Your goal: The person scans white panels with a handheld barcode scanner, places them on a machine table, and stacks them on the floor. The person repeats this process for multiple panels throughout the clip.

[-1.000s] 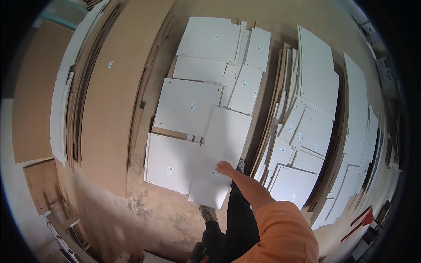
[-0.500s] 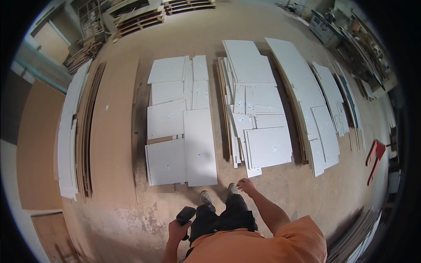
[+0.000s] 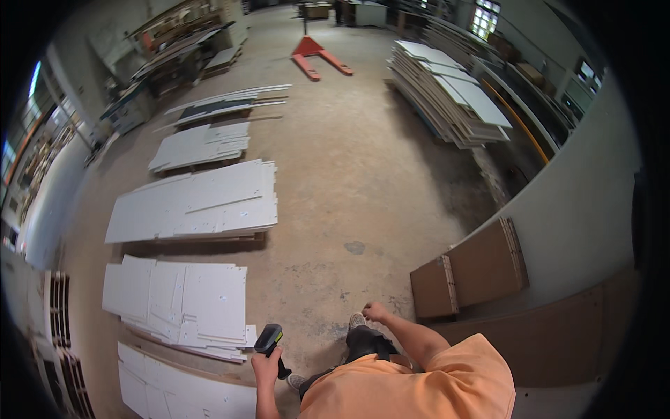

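Observation:
My left hand (image 3: 265, 366) is wrapped around the handle of a black handheld barcode scanner (image 3: 269, 338), its head pointing up and forward. Beside it on the left lies a low stack of white panels (image 3: 209, 297), some with small labels. Another white stack (image 3: 185, 391) is nearer, partly cut off by the picture's rim. My right hand (image 3: 376, 312) hangs over the floor in front of my shoe, fingers loosely curled in, with nothing visible in them. It touches none of the panels.
More white panel stacks (image 3: 199, 202) run along the left. A red pallet jack (image 3: 307, 50) stands far ahead. At the far right is a higher panel pile (image 3: 453, 87). Brown boards (image 3: 481, 269) lean near the wall at my right.
My view has turned to the right, so the panel rows now lie on my left and the pallet jack ahead. The scanner stays in my left hand; my feet have shifted.

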### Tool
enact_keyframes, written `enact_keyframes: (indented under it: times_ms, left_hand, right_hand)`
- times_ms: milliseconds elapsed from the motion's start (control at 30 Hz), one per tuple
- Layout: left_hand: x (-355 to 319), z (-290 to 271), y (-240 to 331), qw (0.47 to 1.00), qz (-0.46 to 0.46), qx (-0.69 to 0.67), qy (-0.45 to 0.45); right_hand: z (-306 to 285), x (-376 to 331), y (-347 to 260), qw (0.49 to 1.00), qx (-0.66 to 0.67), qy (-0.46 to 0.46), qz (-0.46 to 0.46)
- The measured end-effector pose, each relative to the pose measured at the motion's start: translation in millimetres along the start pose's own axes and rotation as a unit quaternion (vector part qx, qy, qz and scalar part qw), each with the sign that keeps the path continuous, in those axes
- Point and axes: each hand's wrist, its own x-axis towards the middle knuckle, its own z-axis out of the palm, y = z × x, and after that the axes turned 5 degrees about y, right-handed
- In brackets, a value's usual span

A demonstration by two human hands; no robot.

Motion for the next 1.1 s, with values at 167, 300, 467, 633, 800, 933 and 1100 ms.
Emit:
enact_keyframes:
  times_ms: [167, 300, 467, 633, 800, 933, 1100]
  left_hand:
    - [49, 187, 132, 0.964, 0.106, 0.078, -0.231]
    - [68, 318, 217, 0.895, 0.143, 0.139, -0.4]
    - [98, 457, 285, 0.835, 0.179, 0.145, -0.5]
    - [166, 570, 356, 0.809, 0.162, 0.115, -0.553]
    - [259, 685, 456, 0.782, 0.115, 0.099, -0.604]
    - [297, 788, 520, 0.763, 0.11, 0.143, -0.621]
    - [313, 917, 561, 0.754, 0.067, 0.098, -0.647]
  right_hand:
    - [-188, 23, 41, 0.93, 0.275, 0.241, 0.041]
    - [-263, 16, 63, 0.852, 0.432, 0.296, 0.024]
    - [-245, 24, 134, 0.81, 0.486, 0.293, 0.144]
    - [-190, 37, 190, 0.766, 0.367, 0.151, 0.507]
    - [-269, 113, 141, 0.784, 0.456, 0.245, 0.343]
    - [-389, 206, 110, 0.797, 0.393, 0.386, 0.248]
    - [-501, 318, 135, 0.796, 0.39, 0.345, 0.307]
